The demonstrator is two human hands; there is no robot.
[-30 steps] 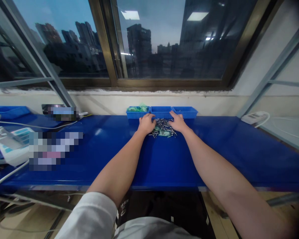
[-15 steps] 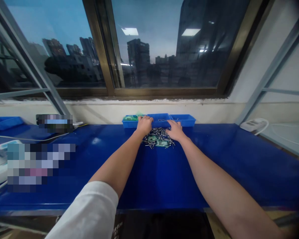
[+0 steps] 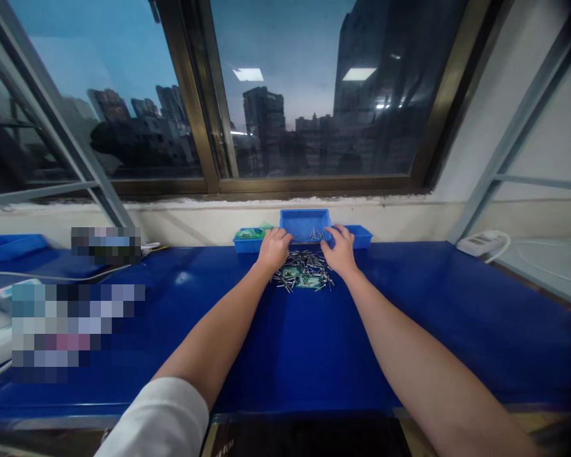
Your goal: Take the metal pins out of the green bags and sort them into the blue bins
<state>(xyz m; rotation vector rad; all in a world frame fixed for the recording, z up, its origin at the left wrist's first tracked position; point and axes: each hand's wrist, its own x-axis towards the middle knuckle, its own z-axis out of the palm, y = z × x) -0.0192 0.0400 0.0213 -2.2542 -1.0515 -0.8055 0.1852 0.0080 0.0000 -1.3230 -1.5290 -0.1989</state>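
The middle blue bin (image 3: 305, 219) is tilted up at its back, its inside facing me, with several screws (image 3: 316, 233) in its lower right part. My left hand (image 3: 275, 249) is closed at the bin's front left corner. At the right front corner is my right hand (image 3: 339, 249), its fingers apart around the bin's edge. Below the bin, a pile of metal screws (image 3: 304, 261) with small green-and-clear packets (image 3: 309, 281) lies on the blue table (image 3: 314, 343). A left blue bin (image 3: 248, 245) holds green packets; a right blue bin (image 3: 363, 238) stands partly behind my right hand.
Another blue tray (image 3: 12, 247) is at the far left, near a blurred device (image 3: 106, 244) with a cable. A white power strip (image 3: 478, 244) lies at the back right. Grey metal posts flank the window behind the table.
The middle bin has been tipped up, so its inside and the screws in it now show. Both hands have stayed at its corners. The view has shifted slightly upward.
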